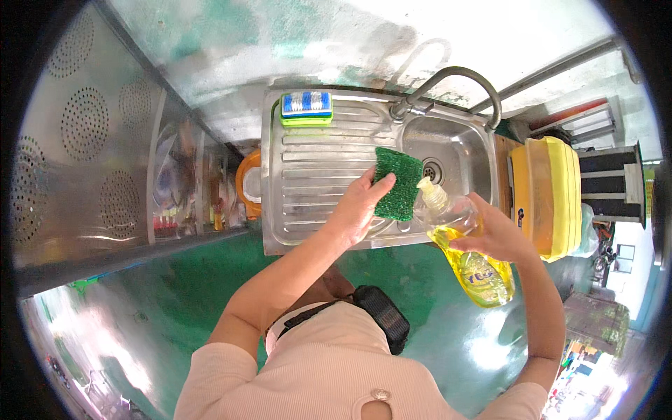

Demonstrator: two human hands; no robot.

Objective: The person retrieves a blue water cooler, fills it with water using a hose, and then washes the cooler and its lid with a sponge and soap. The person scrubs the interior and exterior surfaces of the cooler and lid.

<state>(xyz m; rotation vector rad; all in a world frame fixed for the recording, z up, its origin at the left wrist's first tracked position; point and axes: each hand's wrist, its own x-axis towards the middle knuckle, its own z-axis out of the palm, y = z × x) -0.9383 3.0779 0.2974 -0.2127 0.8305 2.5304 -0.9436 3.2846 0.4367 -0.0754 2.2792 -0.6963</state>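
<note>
Your left hand (360, 203) pinches the green scouring pad (397, 183) by its near-left edge, thumb and fingers closed on it, over the ribbed steel drainboard of the sink (308, 161); it looks light, floppy and coarse, so an edge grip should do. Your right hand (493, 234) wraps shut round the clear dish-soap bottle (469, 259) of yellow liquid, tilted with its pump toward the pad, at the sink's near right; I'd judge it smooth, squeezable, slippery when wet; hold it mid-body.
</note>
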